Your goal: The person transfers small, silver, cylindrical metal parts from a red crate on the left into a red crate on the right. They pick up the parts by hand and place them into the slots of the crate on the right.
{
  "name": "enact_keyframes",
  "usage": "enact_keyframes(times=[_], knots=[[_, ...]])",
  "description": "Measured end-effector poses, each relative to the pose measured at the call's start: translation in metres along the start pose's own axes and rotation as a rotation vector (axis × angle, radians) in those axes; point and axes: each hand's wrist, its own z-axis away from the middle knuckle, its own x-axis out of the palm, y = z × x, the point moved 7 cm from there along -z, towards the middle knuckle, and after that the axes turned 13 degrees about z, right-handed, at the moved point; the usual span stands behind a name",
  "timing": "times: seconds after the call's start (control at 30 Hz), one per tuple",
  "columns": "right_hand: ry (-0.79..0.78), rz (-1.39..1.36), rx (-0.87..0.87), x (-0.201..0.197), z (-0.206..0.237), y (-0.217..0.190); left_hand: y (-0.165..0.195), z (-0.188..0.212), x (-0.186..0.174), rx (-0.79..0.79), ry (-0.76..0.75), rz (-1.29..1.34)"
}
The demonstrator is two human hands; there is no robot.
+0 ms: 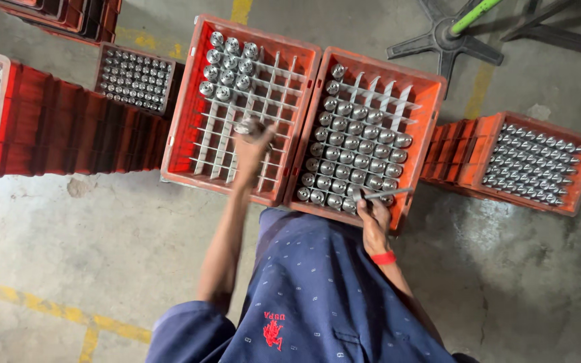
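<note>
Closest to the camera is the person's dark blue shirt (317,296) with tiny pale marks all over it and a small red emblem low on the front, and a red wristband (384,258) on the right arm. Both arms reach out over two red plastic crates standing side by side on the concrete floor (68,235).

Right hand (373,214) is at the near edge of the right crate (425,121), fingers curled shut around a thin grey metal rod (388,194) that pokes out sideways over the crate's front row. That crate's white divider grid is mostly filled with shiny metal cylinders (354,144), only the far cells bare.

Left hand (250,144) is out over the middle of the left crate (189,114), closed around one shiny metal piece (247,126) held just above the grid. That crate is mostly bare cells, with a cluster of silver parts (228,64) packed in the far corner.

Off to the sides there are more red crates full of the same metal parts, one to the right (536,165), a smaller one (136,78) behind on the left sitting on a row of stacked crates (68,128). Farthest back, a black star-shaped chair base (446,40) with a green pole (475,13).
</note>
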Motion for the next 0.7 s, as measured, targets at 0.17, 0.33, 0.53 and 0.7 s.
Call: enact_keyframes(times=[0.17,0.33,0.53,0.7], knots=[[-0.127,0.065,-0.074,0.032,-0.002,-0.050,-0.071,0.082,0.064,-0.178,-0.193,-0.511],[-0.233,0.141,-0.239,0.034,0.010,-0.099,-0.063,0.136,0.109,-0.079,-0.449,-0.584],[-0.426,0.191,-0.390,0.020,0.022,-0.104,-0.077,0.146,0.133,-0.252,-0.682,-0.674],[-0.371,0.120,-0.253,-0.014,-0.004,-0.063,-0.093,0.144,0.151,-0.231,-0.820,-0.525]])
